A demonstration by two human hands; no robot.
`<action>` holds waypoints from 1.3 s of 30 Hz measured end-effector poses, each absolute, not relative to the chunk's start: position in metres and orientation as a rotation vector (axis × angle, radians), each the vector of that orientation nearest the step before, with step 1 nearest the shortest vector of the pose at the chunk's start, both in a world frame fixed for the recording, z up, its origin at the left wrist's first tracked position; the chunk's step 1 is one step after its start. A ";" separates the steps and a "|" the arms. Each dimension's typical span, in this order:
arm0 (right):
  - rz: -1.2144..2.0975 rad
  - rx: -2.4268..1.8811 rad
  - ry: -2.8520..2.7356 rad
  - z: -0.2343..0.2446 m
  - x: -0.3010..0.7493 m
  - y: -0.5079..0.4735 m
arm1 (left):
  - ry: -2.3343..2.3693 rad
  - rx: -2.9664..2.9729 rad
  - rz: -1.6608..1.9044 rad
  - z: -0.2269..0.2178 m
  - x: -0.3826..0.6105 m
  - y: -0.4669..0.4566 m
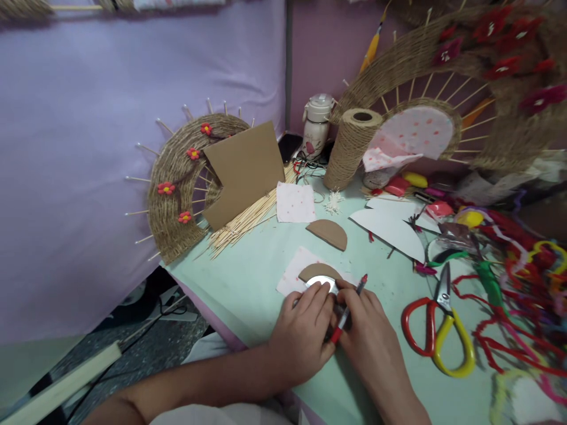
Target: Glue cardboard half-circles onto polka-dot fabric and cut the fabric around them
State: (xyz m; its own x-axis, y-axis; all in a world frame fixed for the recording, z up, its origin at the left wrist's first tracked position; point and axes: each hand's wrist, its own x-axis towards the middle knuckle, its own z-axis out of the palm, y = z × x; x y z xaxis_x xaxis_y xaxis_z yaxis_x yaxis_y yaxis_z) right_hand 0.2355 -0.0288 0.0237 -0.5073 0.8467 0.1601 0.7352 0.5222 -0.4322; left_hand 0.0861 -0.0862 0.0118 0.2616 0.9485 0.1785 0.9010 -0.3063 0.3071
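Observation:
My left hand (pixel 302 330) lies with its fingers pressed down on a round silvery lid (pixel 322 284), holding it flat on a brown cardboard half-disc (pixel 319 272) and a white cloth piece (pixel 296 273). My right hand (pixel 367 321) is closed on a red pen (pixel 349 310), its tip down beside the lid's edge. A second brown half-disc (pixel 328 232) lies a little farther back on the pale green table (pixel 248 277).
Red-and-yellow scissors (pixel 438 333) lie right of my hands, beside a heap of coloured pipe cleaners (pixel 522 277). Behind are a twine spool (pixel 352 147), white paper cutouts (pixel 392 227), bamboo sticks (pixel 248 221), a cardboard sheet (pixel 243 171), a woven fan (pixel 177 189) and a bottle (pixel 317 124).

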 end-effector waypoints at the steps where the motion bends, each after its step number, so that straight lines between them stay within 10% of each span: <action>1: 0.444 -1.312 -2.417 0.024 0.235 -0.029 | 1.755 2.384 0.490 0.012 0.086 -0.086; 39: 1.019 -1.326 -1.920 0.100 0.250 0.033 | 1.856 2.477 0.367 0.019 0.088 -0.083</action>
